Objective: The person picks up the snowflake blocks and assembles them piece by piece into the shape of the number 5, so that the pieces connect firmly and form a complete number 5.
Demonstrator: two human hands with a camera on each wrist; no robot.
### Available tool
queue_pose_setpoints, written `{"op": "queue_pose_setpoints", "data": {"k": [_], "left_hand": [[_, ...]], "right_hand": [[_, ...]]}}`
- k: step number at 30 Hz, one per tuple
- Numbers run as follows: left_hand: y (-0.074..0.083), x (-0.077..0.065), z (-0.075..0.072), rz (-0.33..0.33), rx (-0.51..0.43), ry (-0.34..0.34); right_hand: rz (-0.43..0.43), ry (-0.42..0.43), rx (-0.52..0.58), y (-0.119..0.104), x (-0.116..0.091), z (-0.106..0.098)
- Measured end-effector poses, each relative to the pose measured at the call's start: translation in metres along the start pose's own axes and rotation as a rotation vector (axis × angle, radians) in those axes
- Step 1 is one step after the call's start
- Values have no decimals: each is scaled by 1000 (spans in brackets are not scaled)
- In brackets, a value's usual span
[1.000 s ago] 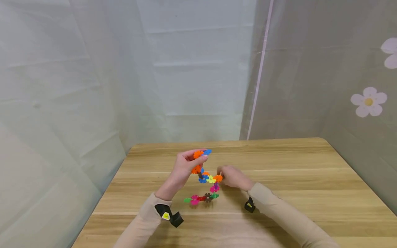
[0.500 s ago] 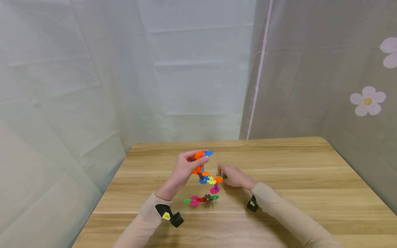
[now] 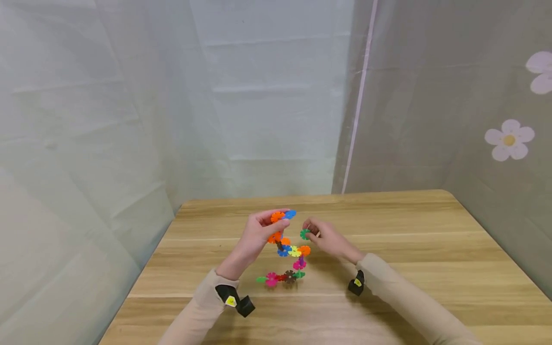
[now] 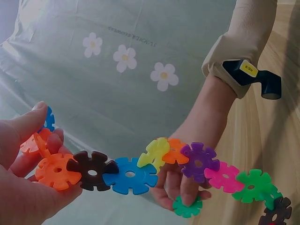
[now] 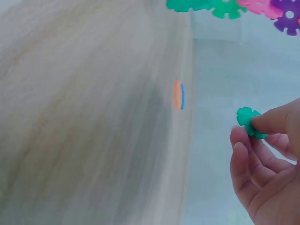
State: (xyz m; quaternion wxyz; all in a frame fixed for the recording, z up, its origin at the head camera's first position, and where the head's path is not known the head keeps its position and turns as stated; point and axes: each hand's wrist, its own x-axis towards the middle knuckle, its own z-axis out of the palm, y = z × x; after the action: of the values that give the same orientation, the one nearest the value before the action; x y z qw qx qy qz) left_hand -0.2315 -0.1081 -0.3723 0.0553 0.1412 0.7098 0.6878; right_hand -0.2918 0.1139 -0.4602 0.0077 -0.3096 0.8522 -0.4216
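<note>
My left hand [image 3: 254, 237] grips the upper end of a chain of slotted plastic flower discs [image 3: 283, 250], at its orange and blue pieces. The rest of the chain hangs down and curves over the table, through black, blue, yellow, orange, purple, pink and green pieces; in the left wrist view, a blue disc [image 4: 130, 182] shows its notched rim. To the right, my right hand [image 3: 329, 239] pinches a single green disc [image 3: 304, 234] between thumb and fingers, apart from the chain. In the right wrist view this green disc [image 5: 246, 119] is partly covered by the thumb.
An orange disc [image 5: 177, 94] and a blue disc [image 5: 182, 97] lie side by side on the wooden table [image 3: 388, 220] in the right wrist view. Pale curtains [image 3: 267, 96] stand behind the table and along both sides.
My right hand has come up from the tabletop, and the green disc in its fingers now shows fully. My left hand and the chain have barely moved.
</note>
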Motion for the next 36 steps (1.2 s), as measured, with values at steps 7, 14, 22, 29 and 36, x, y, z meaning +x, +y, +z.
{"op": "queue_pose_setpoints", "data": {"k": [7, 14, 22, 29, 36], "left_hand": [[-1, -1, -1, 9, 7, -13], [-2, -1, -2, 16, -4, -18], [-2, -1, -1, 7, -11, -17], [-2, -2, -1, -1, 10, -12], [-4, -2, 0, 18, 26, -22]], "right_hand": [[-34, 41, 6, -12, -4, -4], [-89, 135, 30, -25, -7, -7], [-176, 214, 31, -39, -9, -8], [-291, 333, 97, -51, -11, -10], [-351, 388, 154, -67, -12, -14]]}}
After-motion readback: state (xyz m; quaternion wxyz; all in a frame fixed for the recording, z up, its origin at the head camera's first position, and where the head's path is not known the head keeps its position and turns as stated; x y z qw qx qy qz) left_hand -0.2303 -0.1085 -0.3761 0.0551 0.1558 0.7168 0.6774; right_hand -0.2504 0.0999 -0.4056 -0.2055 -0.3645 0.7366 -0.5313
